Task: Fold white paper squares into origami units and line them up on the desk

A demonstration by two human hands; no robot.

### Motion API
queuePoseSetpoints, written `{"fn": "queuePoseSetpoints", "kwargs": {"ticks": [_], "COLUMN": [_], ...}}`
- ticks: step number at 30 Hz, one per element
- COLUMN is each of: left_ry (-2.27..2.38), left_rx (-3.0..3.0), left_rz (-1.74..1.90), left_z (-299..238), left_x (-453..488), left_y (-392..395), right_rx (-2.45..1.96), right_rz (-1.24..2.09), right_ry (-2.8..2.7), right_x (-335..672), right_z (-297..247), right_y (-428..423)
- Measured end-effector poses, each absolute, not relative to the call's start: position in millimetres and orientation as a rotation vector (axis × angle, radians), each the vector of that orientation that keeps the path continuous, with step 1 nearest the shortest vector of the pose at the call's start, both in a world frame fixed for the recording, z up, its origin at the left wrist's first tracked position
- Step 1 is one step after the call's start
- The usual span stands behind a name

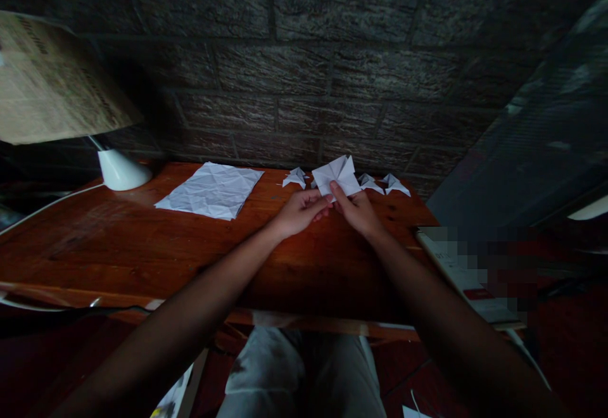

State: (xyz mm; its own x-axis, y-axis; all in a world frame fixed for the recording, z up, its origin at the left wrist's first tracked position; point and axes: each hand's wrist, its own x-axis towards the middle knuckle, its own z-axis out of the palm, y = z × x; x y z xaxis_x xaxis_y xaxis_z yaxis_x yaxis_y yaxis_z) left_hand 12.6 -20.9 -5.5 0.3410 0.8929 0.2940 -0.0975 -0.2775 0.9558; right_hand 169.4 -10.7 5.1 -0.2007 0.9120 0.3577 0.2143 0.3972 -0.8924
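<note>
Your left hand (299, 210) and right hand (357, 210) meet, each grip clamped on the folded white paper (338, 176), at the far edge of the wooden surface (142, 240). Small folded pieces (295, 178) lie just beside it; a creased sheet (211, 190) lies flat further left, near the lamp base (121, 170).

**White paper on red-brown wood**

Folded paper (338, 176): white, greyer along the folds. Creased sheet (211, 190): white, criss-crossed by fold lines. Small folded pieces (295, 178): white. Table (142, 240): reddish-brown wood grain with darker streaks. Lamp base (121, 170): white. Lampshade (47, 82): tan with dark print. Wall (332, 57): dark grey-brown, brick-patterned, streaky. Trousers (304, 367): light grey.
</note>
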Motion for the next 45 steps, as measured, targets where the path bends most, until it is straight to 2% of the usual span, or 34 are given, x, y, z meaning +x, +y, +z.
{"fn": "queuePoseSetpoints", "kwargs": {"ticks": [20,45], "left_ry": [0.652,0.798], "left_rx": [1.267,1.500], "left_rz": [1.170,1.255], "left_z": [-1.4,-0.1], "left_x": [14.5,12.9], "left_y": [-23.9,-21.3], "right_rx": [-0.975,-1.005], "right_rz": [0.911,1.045], "right_ry": [-1.699,-1.642], "right_x": [166.4,171.0], "right_z": [6.1,8.5], "right_y": [-12.9,-10.5]}}
